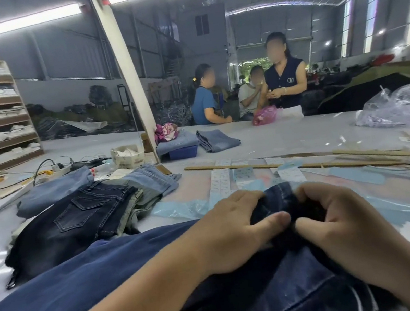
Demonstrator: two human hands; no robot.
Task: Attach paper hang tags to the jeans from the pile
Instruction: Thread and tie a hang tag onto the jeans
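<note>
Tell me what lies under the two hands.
Dark blue jeans lie under the left hand and right hand, bunched between the thumbs. Any tag there is covered.

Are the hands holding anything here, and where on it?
Both the left hand and right hand grip the dark jeans at a bunched top edge, thumbs nearly meeting. No hang tag is visible in either hand.
</note>
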